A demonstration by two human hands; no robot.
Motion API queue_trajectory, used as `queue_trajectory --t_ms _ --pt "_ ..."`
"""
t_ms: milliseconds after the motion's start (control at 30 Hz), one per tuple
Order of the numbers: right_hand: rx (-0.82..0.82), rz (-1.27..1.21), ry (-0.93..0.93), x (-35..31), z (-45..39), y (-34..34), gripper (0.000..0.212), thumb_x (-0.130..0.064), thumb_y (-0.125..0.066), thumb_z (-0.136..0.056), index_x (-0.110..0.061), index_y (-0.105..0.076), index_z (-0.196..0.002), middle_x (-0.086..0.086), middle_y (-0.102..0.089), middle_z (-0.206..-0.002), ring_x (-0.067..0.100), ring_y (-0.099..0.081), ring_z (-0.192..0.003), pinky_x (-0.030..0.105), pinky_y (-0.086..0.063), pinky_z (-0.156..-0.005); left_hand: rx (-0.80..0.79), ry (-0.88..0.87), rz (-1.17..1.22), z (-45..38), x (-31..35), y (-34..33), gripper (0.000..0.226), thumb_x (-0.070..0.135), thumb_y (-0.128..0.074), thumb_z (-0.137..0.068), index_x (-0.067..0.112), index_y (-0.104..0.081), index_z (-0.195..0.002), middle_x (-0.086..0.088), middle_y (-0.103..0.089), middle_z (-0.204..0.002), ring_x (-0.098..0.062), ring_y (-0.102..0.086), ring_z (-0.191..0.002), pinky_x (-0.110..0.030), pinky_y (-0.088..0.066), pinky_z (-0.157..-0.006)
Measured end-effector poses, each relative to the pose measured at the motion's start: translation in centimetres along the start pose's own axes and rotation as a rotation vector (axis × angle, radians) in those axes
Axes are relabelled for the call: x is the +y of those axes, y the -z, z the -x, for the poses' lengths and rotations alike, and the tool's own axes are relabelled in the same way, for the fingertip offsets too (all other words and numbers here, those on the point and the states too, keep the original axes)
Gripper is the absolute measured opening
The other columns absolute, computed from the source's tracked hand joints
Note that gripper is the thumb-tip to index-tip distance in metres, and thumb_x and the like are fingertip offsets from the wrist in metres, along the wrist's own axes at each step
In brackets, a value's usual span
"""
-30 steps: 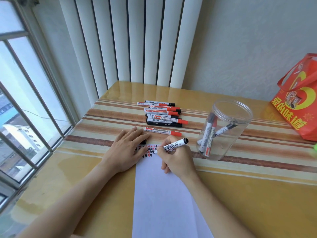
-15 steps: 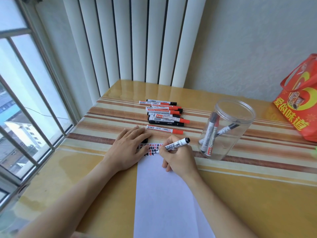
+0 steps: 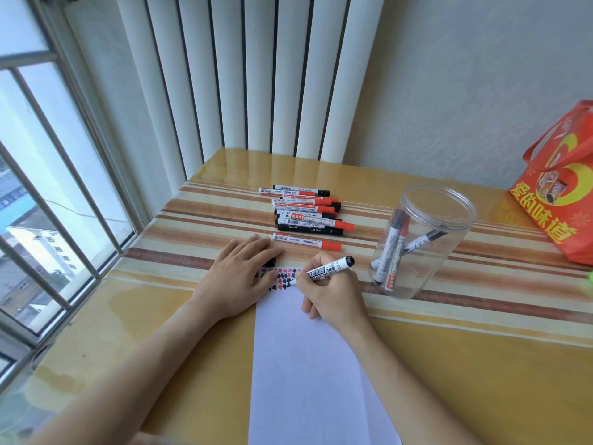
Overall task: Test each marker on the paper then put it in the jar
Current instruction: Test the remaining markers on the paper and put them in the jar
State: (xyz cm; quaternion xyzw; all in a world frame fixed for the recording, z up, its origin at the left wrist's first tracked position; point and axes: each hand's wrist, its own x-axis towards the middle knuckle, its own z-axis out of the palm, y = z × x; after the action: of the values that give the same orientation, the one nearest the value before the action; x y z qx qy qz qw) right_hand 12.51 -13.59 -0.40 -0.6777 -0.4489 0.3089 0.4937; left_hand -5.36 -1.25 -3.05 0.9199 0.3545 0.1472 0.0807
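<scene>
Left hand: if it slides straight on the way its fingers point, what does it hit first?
Probably the nearest red-capped marker, just past the left hand fingertips. A small gap shows between them; then the marker pile.

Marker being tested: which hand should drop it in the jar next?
Right. The right hand already has the marker in its grip, and the jar stands open on that side. The left hand lies flat, pinning the paper.

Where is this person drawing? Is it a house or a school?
Probably a home, on a table in a corner by a barred window. White vertical blinds hang behind it, and a red gift bag sits nearby. I cannot be sure.
</scene>
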Motion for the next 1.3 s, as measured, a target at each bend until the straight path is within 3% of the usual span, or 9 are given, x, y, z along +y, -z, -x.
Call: queue_trajectory --t_ms 500,700,767,833,867,933,1067,1200,1300 --pt "-0.008 -0.011 0.012 0.3 -0.1 0.1 0.015 -0.017 -0.070 -0.092 -0.015 -0.059 -0.081 0.016 -0.065 -0.053 0.023 -0.060 -0.040 0.027 -0.046 -0.044 -0.011 0.001 0.021 -0.1 0.1 0.1 0.067 0.064 -0.018 -0.096 0.039 -0.040 -0.154 0.009 -0.034 -0.164 -0.011 -0.017 -0.155 -0.035 -0.006 -0.126" --pt "-0.005 -0.049 0.029 0.5 -0.1 0.1 0.016 -0.013 -0.069 -0.092 -0.013 -0.058 -0.081 0.021 -0.062 -0.054 0.023 -0.057 -0.039 0.027 -0.043 -0.042 0.039 -0.027 0.059 -0.1 -0.2 -0.2 0.058 0.052 -0.024 -0.099 0.034 -0.051 -0.148 0.006 -0.044 -0.158 -0.015 -0.027 -0.153 -0.032 -0.012 -0.123" --pt "0.013 -0.118 0.044 0.5 -0.2 0.2 0.017 -0.012 -0.069 -0.094 -0.015 -0.058 -0.082 0.021 -0.062 -0.057 0.023 -0.056 -0.042 0.027 -0.040 -0.041 0.100 -0.050 0.111 0.0 -0.4 -0.1 0.047 0.042 -0.035 -0.101 0.029 -0.060 -0.138 0.004 -0.053 -0.149 -0.019 -0.039 -0.147 -0.037 -0.026 -0.119" --pt "0.026 -0.190 0.069 0.4 -0.2 0.5 0.016 -0.015 -0.070 -0.095 -0.018 -0.058 -0.084 0.024 -0.062 -0.065 0.025 -0.057 -0.045 0.026 -0.038 -0.041 0.226 -0.093 0.146 0.1 -0.3 0.2 0.030 0.028 -0.052 -0.101 0.025 -0.066 -0.127 0.002 -0.058 -0.131 -0.023 -0.052 -0.127 -0.043 -0.046 -0.103" --pt "0.030 -0.214 0.083 0.3 -0.2 0.6 0.015 -0.016 -0.070 -0.095 -0.020 -0.059 -0.085 0.025 -0.062 -0.070 0.026 -0.057 -0.046 0.026 -0.038 -0.041 0.280 -0.117 0.142 0.1 -0.2 0.4 0.025 0.024 -0.057 -0.100 0.024 -0.068 -0.122 0.003 -0.057 -0.121 -0.022 -0.052 -0.115 -0.041 -0.048 -0.095" --pt "0.015 -0.246 0.109 0.0 -0.1 0.8 0.013 -0.015 -0.072 -0.096 -0.018 -0.061 -0.089 0.023 -0.064 -0.075 0.025 -0.058 -0.047 0.026 -0.037 -0.041 0.309 -0.170 0.145 0.2 0.2 0.8 0.024 0.028 -0.053 -0.100 0.024 -0.069 -0.117 0.005 -0.054 -0.110 -0.019 -0.048 -0.102 -0.034 -0.046 -0.088" --pt "-0.040 -0.264 0.157 -0.3 0.2 0.5 0.011 -0.014 -0.072 -0.096 -0.011 -0.062 -0.094 0.006 -0.064 -0.072 0.025 -0.058 -0.048 0.027 -0.035 -0.040 0.263 -0.231 0.235 0.3 0.5 1.0 0.029 0.034 -0.049 -0.099 0.023 -0.068 -0.118 0.008 -0.055 -0.108 -0.017 -0.051 -0.100 -0.028 -0.045 -0.087" --pt "-0.050 -0.240 0.157 -0.3 0.4 0.3 0.011 -0.018 -0.074 -0.095 -0.018 -0.064 -0.092 0.012 -0.062 -0.067 0.026 -0.058 -0.050 0.026 -0.036 -0.041 0.268 -0.277 0.279 0.5 0.6 1.2 0.026 0.033 -0.055 -0.100 0.019 -0.069 -0.116 0.008 -0.057 -0.107 -0.014 -0.052 -0.100 -0.023 -0.043 -0.088" --pt "-0.128 -0.189 0.154 -0.6 0.5 0.2 0.009 -0.015 -0.076 -0.095 -0.018 -0.068 -0.096 0.006 -0.068 -0.073 0.027 -0.065 -0.053 0.027 -0.040 -0.042 0.265 -0.313 0.305 0.5 0.7 1.3 0.024 0.031 -0.057 -0.099 0.016 -0.070 -0.113 0.006 -0.059 -0.105 -0.014 -0.054 -0.098 -0.023 -0.045 -0.086"
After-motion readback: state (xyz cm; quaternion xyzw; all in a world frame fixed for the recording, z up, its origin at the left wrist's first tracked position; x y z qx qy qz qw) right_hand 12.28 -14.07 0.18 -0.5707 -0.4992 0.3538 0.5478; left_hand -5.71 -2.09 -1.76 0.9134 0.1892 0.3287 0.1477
